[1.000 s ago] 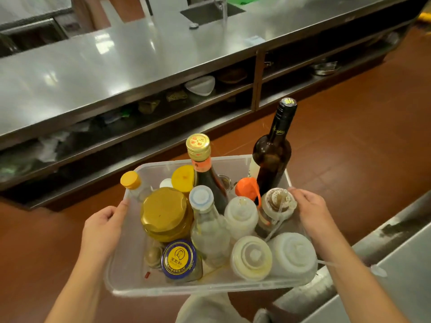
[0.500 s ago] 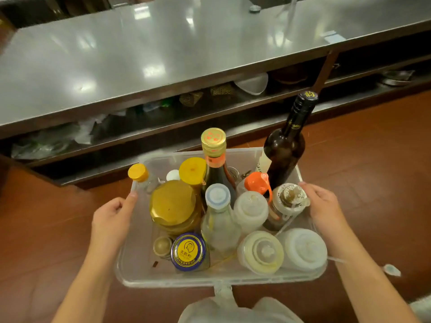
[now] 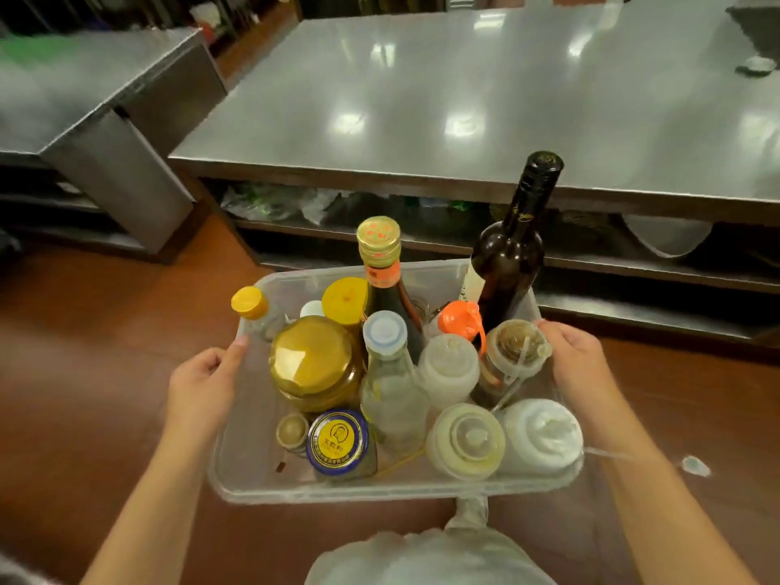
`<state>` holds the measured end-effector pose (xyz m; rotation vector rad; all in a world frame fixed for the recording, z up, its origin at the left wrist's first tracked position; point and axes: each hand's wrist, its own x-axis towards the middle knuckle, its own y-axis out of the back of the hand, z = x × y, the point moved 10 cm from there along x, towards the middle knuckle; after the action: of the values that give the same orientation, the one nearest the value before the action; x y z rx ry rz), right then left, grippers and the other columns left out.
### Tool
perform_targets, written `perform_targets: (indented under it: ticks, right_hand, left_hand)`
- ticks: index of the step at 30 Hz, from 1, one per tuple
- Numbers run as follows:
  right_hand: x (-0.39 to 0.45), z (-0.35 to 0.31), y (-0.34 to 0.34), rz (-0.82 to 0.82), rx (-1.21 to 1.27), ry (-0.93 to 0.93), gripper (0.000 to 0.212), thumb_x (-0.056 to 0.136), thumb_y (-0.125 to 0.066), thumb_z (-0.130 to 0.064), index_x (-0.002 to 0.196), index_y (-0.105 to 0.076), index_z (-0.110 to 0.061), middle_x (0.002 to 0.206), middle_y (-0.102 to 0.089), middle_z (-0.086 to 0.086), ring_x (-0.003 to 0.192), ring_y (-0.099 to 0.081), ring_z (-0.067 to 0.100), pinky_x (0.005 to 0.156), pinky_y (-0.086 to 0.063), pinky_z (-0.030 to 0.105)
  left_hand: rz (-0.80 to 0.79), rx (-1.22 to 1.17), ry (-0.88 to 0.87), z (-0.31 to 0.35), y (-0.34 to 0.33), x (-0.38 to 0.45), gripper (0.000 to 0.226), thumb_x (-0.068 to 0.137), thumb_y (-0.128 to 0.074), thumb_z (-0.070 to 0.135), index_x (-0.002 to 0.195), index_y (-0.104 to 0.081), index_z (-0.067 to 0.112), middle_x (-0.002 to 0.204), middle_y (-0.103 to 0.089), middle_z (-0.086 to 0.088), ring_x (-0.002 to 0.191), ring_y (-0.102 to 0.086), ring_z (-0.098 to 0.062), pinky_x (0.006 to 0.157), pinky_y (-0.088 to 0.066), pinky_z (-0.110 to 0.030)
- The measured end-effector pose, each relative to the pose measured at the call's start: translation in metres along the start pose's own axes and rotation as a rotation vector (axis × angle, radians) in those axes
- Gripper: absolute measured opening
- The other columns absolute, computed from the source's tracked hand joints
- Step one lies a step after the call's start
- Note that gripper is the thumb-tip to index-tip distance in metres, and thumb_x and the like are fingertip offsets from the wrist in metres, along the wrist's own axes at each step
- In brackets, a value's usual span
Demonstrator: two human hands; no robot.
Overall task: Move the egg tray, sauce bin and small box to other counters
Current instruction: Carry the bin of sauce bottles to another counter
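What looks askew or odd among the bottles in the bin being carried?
The tall dark wine bottle leans right against the far right corner of the clear bin; the rest stand roughly upright. No spill shows.

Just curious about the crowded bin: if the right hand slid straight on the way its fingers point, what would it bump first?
Probably the brown-stained clear sauce jar, just inside the clear plastic bin wall that the right hand grips; depth is hard to judge.
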<state>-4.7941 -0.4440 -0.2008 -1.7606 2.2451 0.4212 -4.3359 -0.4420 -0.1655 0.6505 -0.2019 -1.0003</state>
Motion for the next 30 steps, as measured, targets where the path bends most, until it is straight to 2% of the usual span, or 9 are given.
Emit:
perform_targets:
  ticks: [6, 9, 13, 19, 23, 26, 30]
  right_hand:
    - [0.062, -0.037, -0.068, -0.183, -0.124, -0.020, 0.035, 0.099, -0.056, -0.032, 0.073, -0.077, -0.022, 0.073, -0.076, -0.002, 0.085, -0.068, 0.023, 0.079, -0.051, 0.040]
    - [0.083, -0.053, -0.116, -0.293, -0.171, -0.033, 0.031, 0.098, -0.057, -0.032, 0.075, -0.076, -0.022, 0.072, -0.076, -0.003, 0.084, -0.068, 0.021, 0.077, -0.052, 0.039]
    - [0.107, -0.063, -0.183, -0.400, -0.247, -0.014, 0.027, 0.099, -0.057, -0.033, 0.087, -0.076, -0.019, 0.074, -0.075, -0.003, 0.080, -0.069, 0.017, 0.071, -0.049, 0.035]
    - [0.136, -0.087, -0.273, -0.462, -0.356, 0.048, 0.033, 0.100, -0.055, -0.031, 0.081, -0.075, -0.014, 0.079, -0.073, 0.001, 0.082, -0.067, 0.019, 0.071, -0.050, 0.034]
    - [0.151, -0.107, -0.329, -0.482, -0.385, 0.073, 0.032, 0.101, -0.054, -0.029, 0.086, -0.075, -0.011, 0.090, -0.073, 0.006, 0.090, -0.068, 0.021, 0.073, -0.051, 0.033]
    - [0.162, -0.119, -0.363, -0.498, -0.378, 0.084, 0.033, 0.100, -0.054, -0.028, 0.080, -0.075, -0.013, 0.087, -0.074, 0.005, 0.089, -0.068, 0.021, 0.072, -0.051, 0.032]
    - [0.191, -0.134, -0.412, -0.528, -0.399, 0.086, 0.035, 0.100, -0.055, -0.029, 0.077, -0.075, -0.012, 0.081, -0.074, 0.002, 0.090, -0.070, 0.024, 0.080, -0.056, 0.038]
  left_hand:
    - [0.180, -0.043, 0.124, -0.027, 0.044, 0.000, 0.055, 0.094, -0.063, 0.047, 0.068, -0.055, -0.001, 0.064, -0.047, -0.012, 0.062, -0.039, -0.021, 0.061, -0.031, -0.034]
    - [0.257, -0.046, 0.175, -0.041, 0.068, 0.005, 0.057, 0.095, -0.062, 0.047, 0.078, -0.060, -0.008, 0.071, -0.053, -0.019, 0.065, -0.043, -0.023, 0.061, -0.034, -0.034]
    - [0.346, -0.019, 0.237, -0.057, 0.095, 0.022, 0.057, 0.096, -0.058, 0.047, 0.078, -0.062, -0.007, 0.073, -0.055, -0.020, 0.067, -0.044, -0.024, 0.059, -0.033, -0.035]
    - [0.414, -0.091, 0.320, -0.084, 0.122, 0.068, 0.057, 0.095, -0.058, 0.050, 0.077, -0.062, -0.004, 0.070, -0.054, -0.015, 0.065, -0.044, -0.023, 0.057, -0.032, -0.033]
    - [0.427, -0.142, 0.350, -0.096, 0.142, 0.110, 0.060, 0.093, -0.059, 0.054, 0.075, -0.061, -0.003, 0.067, -0.049, -0.013, 0.064, -0.042, -0.024, 0.059, -0.031, -0.034]
    - [0.437, -0.154, 0.349, -0.098, 0.156, 0.140, 0.062, 0.091, -0.060, 0.058, 0.073, -0.060, -0.001, 0.066, -0.047, -0.012, 0.064, -0.041, -0.025, 0.060, -0.031, -0.035]
    - [0.473, -0.164, 0.385, -0.101, 0.170, 0.181, 0.061, 0.090, -0.060, 0.060, 0.072, -0.062, 0.002, 0.067, -0.048, -0.014, 0.064, -0.042, -0.026, 0.061, -0.032, -0.036]
